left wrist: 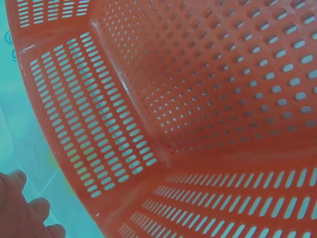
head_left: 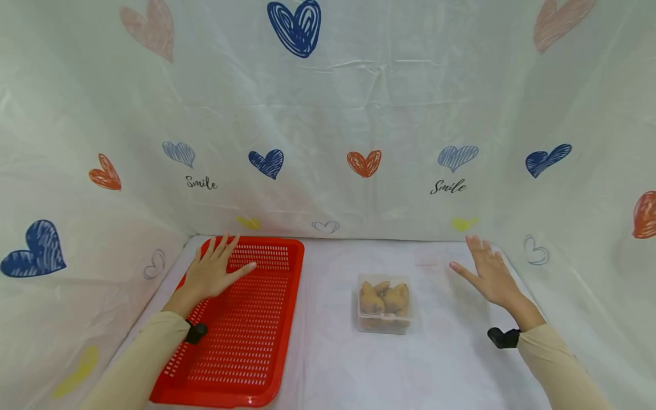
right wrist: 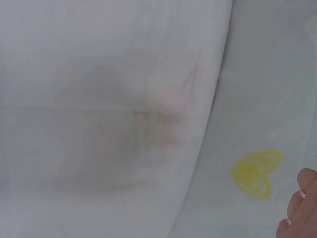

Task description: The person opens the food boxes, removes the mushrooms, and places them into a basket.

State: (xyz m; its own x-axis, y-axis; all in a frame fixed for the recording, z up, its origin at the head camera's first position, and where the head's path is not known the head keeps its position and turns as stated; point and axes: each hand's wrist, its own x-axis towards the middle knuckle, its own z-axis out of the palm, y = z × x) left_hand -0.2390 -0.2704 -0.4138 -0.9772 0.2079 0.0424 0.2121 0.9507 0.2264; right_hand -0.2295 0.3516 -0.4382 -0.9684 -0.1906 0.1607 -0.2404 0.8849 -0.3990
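My left hand (head_left: 211,275) is spread over the left side of a red perforated plastic basket (head_left: 294,296), fingers straight and holding nothing. In the left wrist view the basket's slotted wall (left wrist: 89,114) fills most of the picture, with a few fingertips (left wrist: 39,208) at the lower left. On the right, my right hand (head_left: 492,278) hovers over the white table, fingers extended and nothing in them. Between the hands stands a clear plastic box (head_left: 384,326) with several tan, knobbly pieces (head_left: 394,299) inside. Only fingertips (right wrist: 297,206) of the right hand show in its wrist view.
A white cloth covers the table (head_left: 338,364). Behind and to both sides hangs a pale curtain (head_left: 328,114) printed with hearts and "Smile" lettering; its lower edge meets the table's back edge. Black wrist bands (head_left: 504,338) sit on both sleeves.
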